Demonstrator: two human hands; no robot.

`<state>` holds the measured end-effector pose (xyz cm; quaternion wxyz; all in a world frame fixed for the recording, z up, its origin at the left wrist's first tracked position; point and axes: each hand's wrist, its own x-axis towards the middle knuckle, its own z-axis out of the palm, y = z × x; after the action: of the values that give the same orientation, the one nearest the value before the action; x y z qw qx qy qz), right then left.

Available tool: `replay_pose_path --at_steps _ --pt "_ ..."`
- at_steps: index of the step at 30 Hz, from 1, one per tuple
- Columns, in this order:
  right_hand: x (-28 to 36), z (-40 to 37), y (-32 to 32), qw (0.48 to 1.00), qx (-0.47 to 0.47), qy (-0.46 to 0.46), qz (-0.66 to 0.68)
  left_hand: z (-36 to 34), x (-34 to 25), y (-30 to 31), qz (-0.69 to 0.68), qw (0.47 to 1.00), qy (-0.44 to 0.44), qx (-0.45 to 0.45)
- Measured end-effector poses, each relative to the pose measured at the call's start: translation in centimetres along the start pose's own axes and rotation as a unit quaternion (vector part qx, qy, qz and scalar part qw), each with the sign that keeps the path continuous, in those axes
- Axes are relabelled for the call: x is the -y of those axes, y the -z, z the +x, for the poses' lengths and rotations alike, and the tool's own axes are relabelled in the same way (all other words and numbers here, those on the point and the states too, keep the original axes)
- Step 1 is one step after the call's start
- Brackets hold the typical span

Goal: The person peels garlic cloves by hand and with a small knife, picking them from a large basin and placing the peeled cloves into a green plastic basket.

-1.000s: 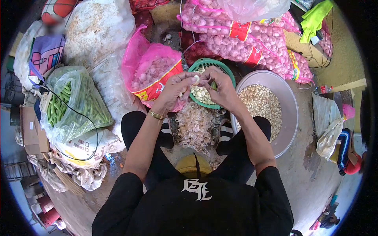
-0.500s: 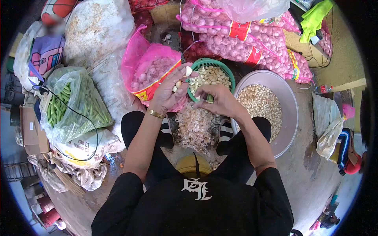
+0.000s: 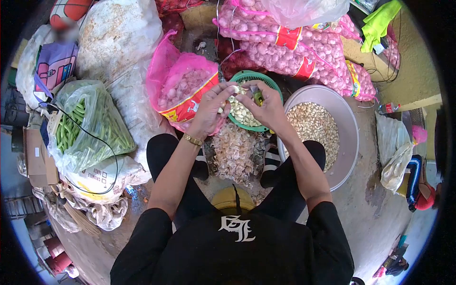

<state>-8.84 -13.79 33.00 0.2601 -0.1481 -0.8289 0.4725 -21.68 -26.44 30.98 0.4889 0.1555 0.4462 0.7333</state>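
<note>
Above the green basket point(image 3: 260, 77), my left hand point(image 3: 209, 111) is closed around garlic cloves, and one pale clove point(image 3: 236, 89) shows at its fingertips. My right hand point(image 3: 268, 110) meets it there, thumb and fingers bent close to the clove. Within the right palm sits a small tool with a yellow-green handle point(image 3: 258, 98); its working end is hidden. Peeled cloves point(image 3: 243, 115) fill the basket below. To the left stands an opened pink mesh bag point(image 3: 160, 64) of garlic bulbs. A heap of papery garlic skins point(image 3: 232, 154) lies between my feet.
A wide pale basin point(image 3: 350, 121) of garlic cloves stands by my right knee. Full pink garlic sacks point(image 3: 294, 52) are stacked behind the basket. At left are a clear bag of green pods point(image 3: 95, 126) and large white sacks point(image 3: 118, 38).
My hands have come together over the basket, the right moving up and the left slightly right. The clove is now between their fingertips. The yellow-green handle has turned within my right hand.
</note>
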Motion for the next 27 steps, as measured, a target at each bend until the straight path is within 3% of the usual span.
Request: replay_pose_path --at_steps 10,14,16,18,23,27 --pt "-1.3 0.1 -1.4 0.998 -0.021 0.005 0.057 0.3 2.4 -1.3 0.064 0.991 -0.118 -0.011" --pt "-2.5 0.4 -1.5 0.991 -0.028 -0.006 0.134 0.0 1.9 -1.3 0.042 0.994 -0.1 -0.013" --pt "-2.1 0.4 -1.0 0.989 -0.026 -0.016 0.146 -0.3 1.3 -1.2 -0.025 0.999 -0.037 0.007" --pt "-1.5 0.3 -0.1 0.978 0.034 -0.104 0.177 -0.3 1.2 -0.8 -0.055 0.998 -0.035 0.015" --pt "-1.9 -0.5 0.3 0.981 0.029 -0.067 0.182 -0.1 0.2 -0.3 -0.084 0.996 -0.037 -0.001" --pt "-1.1 -1.0 -0.3 0.993 -0.014 -0.019 0.112 -0.4 0.3 -0.7 -0.011 0.999 -0.053 -0.004"
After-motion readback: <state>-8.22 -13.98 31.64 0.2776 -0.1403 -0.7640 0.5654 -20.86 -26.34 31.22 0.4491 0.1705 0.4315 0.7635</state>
